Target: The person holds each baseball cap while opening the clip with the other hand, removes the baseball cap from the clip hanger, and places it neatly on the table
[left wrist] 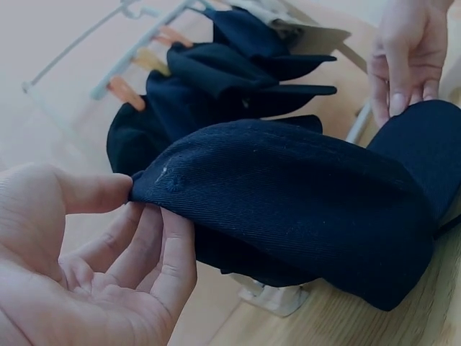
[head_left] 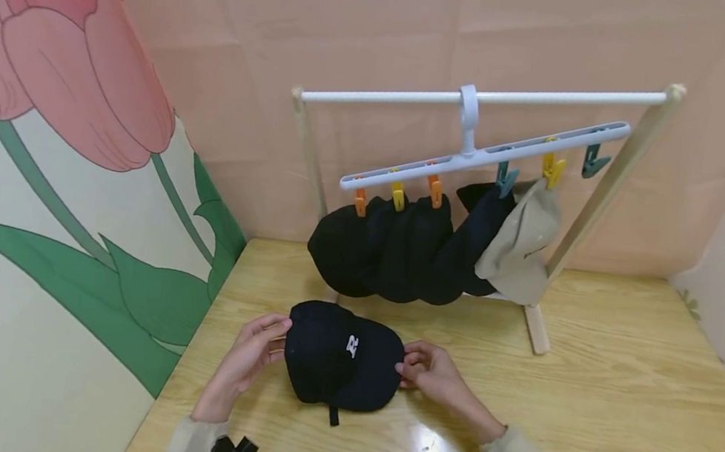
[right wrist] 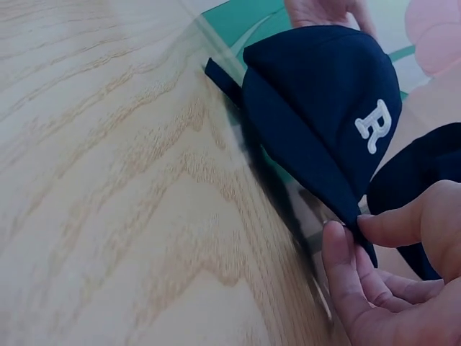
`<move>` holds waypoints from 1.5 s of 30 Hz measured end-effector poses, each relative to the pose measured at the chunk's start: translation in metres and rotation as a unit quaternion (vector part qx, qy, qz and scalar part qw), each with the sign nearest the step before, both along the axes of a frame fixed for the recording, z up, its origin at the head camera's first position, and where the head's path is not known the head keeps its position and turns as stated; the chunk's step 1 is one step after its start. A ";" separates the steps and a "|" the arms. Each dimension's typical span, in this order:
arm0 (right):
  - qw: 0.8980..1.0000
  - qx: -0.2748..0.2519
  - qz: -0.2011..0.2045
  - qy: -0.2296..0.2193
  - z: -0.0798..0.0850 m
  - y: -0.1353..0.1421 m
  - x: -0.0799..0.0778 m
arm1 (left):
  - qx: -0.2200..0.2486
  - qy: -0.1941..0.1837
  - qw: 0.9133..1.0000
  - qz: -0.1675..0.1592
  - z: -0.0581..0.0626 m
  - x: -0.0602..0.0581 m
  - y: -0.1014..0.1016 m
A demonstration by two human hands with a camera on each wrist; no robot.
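Dark cap (head_left: 316,366) held over the table (head_left: 615,426), on the near side of the hanging caps (head_left: 392,259): left hand (head_left: 247,358) pinches the crown's left end, right hand (head_left: 434,372) the brim's right edge, presumably opposed to keep it steady without crushing its shape.

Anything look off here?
Clip hanger sits askew: it isn't parallel to the white rod it hooks over; tilted or just turned, can't tell. The held R-logo baseball cap shows no obvious damage.
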State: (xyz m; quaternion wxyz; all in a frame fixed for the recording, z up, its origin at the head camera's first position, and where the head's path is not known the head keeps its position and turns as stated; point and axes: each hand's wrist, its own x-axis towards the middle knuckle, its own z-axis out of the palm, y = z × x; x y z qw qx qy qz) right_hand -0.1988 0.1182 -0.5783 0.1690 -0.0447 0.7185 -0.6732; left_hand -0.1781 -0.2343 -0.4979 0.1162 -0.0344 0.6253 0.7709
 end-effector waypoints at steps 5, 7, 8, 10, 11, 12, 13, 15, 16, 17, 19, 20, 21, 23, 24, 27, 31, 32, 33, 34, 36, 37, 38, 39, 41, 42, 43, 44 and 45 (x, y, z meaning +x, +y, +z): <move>1.000 0.012 0.006 0.012 -0.002 -0.002 0.000 | 0.003 -0.005 1.000 0.002 -0.003 -0.001 -0.002; 0.999 0.027 0.004 0.017 -0.003 -0.002 0.000 | 0.004 -0.008 1.000 0.004 -0.004 -0.001 -0.002; 0.999 0.035 0.003 0.020 -0.004 -0.002 -0.001 | 0.004 -0.008 1.000 0.005 -0.005 -0.001 -0.002; 0.998 0.052 -0.001 0.025 -0.006 -0.003 -0.002 | 0.005 -0.009 1.000 0.007 -0.007 -0.002 -0.003; 0.998 0.061 -0.003 0.027 -0.007 -0.004 -0.002 | 0.004 -0.008 1.000 0.007 -0.008 -0.002 -0.003; 0.997 0.068 -0.005 0.027 -0.007 -0.004 -0.002 | 0.002 -0.007 1.000 0.007 -0.009 -0.003 -0.004; 0.997 0.073 -0.006 0.028 -0.007 -0.005 -0.002 | 0.000 -0.006 1.000 0.006 -0.009 -0.003 -0.004; 0.996 0.083 -0.007 0.027 -0.007 -0.006 -0.002 | -0.003 -0.006 1.000 0.009 -0.011 -0.003 -0.005; 0.996 0.085 -0.007 0.025 -0.006 -0.006 -0.002 | -0.004 -0.007 1.000 0.011 -0.012 -0.003 -0.005; 0.996 0.087 -0.007 0.024 -0.005 -0.006 -0.002 | -0.005 -0.008 1.000 0.012 -0.012 -0.003 -0.005; 0.996 0.091 -0.006 0.024 -0.004 -0.006 -0.002 | -0.006 -0.010 1.000 0.015 -0.013 -0.003 -0.005; 0.995 0.094 -0.006 0.024 -0.004 -0.006 -0.002 | -0.005 -0.011 1.000 0.017 -0.014 -0.003 -0.005; 0.995 0.096 -0.005 0.026 -0.003 -0.006 -0.002 | -0.005 -0.013 1.000 0.018 -0.014 -0.003 -0.005; 0.995 0.100 -0.003 0.029 -0.003 -0.006 -0.002 | -0.005 -0.015 1.000 0.018 -0.015 -0.003 -0.006; 0.994 0.100 -0.001 0.031 -0.004 -0.006 -0.002 | -0.004 -0.016 1.000 0.019 -0.015 -0.003 -0.006; 0.995 0.096 0.003 0.039 -0.004 -0.006 -0.003 | -0.009 -0.018 1.000 0.022 -0.016 -0.003 -0.006; 0.993 0.104 0.010 0.054 -0.004 -0.007 -0.003 | -0.022 -0.018 0.999 0.023 -0.017 -0.003 -0.006; 0.992 0.110 0.011 0.057 -0.004 -0.007 -0.003 | -0.026 -0.018 0.999 0.022 -0.017 -0.003 -0.006; 0.991 0.117 0.013 0.060 -0.004 -0.007 -0.003 | -0.029 -0.018 0.999 0.021 -0.017 -0.003 -0.006; 0.990 0.124 0.013 0.062 -0.003 -0.007 -0.003 | -0.031 -0.017 0.999 0.021 -0.018 -0.003 -0.006; 0.989 0.134 0.014 0.066 -0.002 -0.007 -0.002 | -0.034 -0.015 0.999 0.018 -0.018 -0.003 -0.006; 0.988 0.136 0.015 0.068 -0.002 -0.007 -0.002 | -0.035 -0.015 0.999 0.018 -0.018 -0.002 -0.006; 0.988 0.136 0.016 0.070 -0.001 -0.007 -0.003 | -0.036 -0.015 0.999 0.018 -0.019 -0.002 -0.007; 0.988 0.136 0.017 0.072 -0.001 -0.007 -0.003 | -0.036 -0.015 0.999 0.018 -0.019 -0.002 -0.007; 0.988 0.136 0.021 0.076 0.000 -0.007 -0.003 | -0.039 -0.013 0.999 0.015 -0.020 -0.002 -0.008; 0.987 0.136 0.024 0.078 0.000 -0.007 -0.003 | -0.039 -0.012 0.999 0.014 -0.020 -0.002 -0.008; 0.987 0.135 0.027 0.079 0.000 -0.006 -0.003 | -0.039 -0.012 0.999 0.013 -0.020 -0.002 -0.009; 0.987 0.136 0.030 0.081 0.001 -0.006 -0.003 | -0.040 -0.011 0.999 0.011 -0.020 -0.001 -0.009; 0.987 0.136 0.032 0.084 0.001 -0.006 -0.004 | -0.040 -0.009 0.999 0.007 -0.020 -0.001 -0.010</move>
